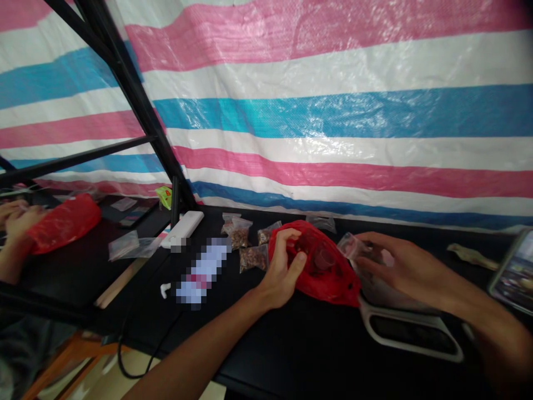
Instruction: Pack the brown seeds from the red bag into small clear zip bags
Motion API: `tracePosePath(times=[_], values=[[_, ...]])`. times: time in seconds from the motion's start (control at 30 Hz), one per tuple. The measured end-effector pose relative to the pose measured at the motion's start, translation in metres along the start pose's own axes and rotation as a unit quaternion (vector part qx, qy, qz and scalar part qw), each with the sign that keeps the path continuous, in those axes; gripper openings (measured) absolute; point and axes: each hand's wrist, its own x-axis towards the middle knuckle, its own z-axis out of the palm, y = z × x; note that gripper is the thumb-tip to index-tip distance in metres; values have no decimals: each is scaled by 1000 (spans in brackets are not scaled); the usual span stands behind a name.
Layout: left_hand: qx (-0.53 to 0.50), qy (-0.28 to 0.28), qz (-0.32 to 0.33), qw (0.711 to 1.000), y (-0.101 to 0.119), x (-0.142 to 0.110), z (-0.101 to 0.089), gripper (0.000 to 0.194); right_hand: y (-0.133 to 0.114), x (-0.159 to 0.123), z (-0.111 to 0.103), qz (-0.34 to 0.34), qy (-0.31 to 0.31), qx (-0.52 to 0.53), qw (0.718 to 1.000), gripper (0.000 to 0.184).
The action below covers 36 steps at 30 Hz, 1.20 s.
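Note:
My left hand grips the near left rim of a red plastic bag, thumb and fingers curled over its edge. The bag's mouth gapes upward, and a small clear cup-like shape shows inside among dark contents. Just right of it, my right hand pinches a small clear zip bag, slightly blurred. Under that hand lies a white digital scale with a dark display; the hand partly hides it. Small zip bags filled with brown bits lie left of the red bag.
Behind the black table hangs a striped plastic sheet. A flat clear bag, a white power strip, a pixelated phone-like object and a phone surround the work area. Beyond a black post, a co-worker's hands touch another red bag.

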Motion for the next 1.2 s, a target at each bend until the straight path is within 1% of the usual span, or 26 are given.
tracePosePath(times=[0.03,0.1,0.13,0.17,0.23,0.3,0.37,0.43,0.57,0.67,0.7,0.77,0.83,0.93,1.0,1.1,1.2], values=[[11,-7,3,1000,1,0,0,40,15,-4,-6,28,-39,-12,999,34],[25,-20,6,999,3,-1,1,39,37,-13,-14,85,-81,-12,993,39],[29,-25,6,999,3,-2,1,38,43,-17,-16,98,-84,-3,992,44],[32,-27,5,999,4,-3,1,37,46,-18,-17,99,-73,6,992,49],[37,-25,6,999,4,-3,1,36,45,-16,-19,86,-34,19,996,60],[40,-17,11,999,5,-3,1,35,39,-7,-22,79,21,11,997,67],[41,-6,18,999,5,-2,1,32,33,3,-27,87,68,-9,994,67],[34,7,15,999,6,-1,1,27,30,9,-32,89,84,-26,992,64],[2,35,2,999,8,2,2,19,36,9,-35,79,52,-15,995,59],[-13,46,4,999,9,3,3,15,47,6,-30,68,2,7,998,58],[-12,46,4,999,9,3,3,13,51,5,-27,60,-7,8,998,58],[-5,40,4,999,7,2,4,11,55,5,-22,50,-8,-1,999,61],[7,31,8,999,5,1,5,12,55,4,-18,55,-4,-9,998,66],[20,26,17,999,4,-1,6,15,51,0,-15,67,-17,-4,998,73],[24,28,17,999,5,-2,7,14,48,-2,-15,71,-14,2,997,73],[22,55,0,998,6,-1,8,9,46,-5,-16,75,-12,9,997,63],[11,101,-24,995,5,1,7,12,48,-7,-13,80,-17,21,996,57]])
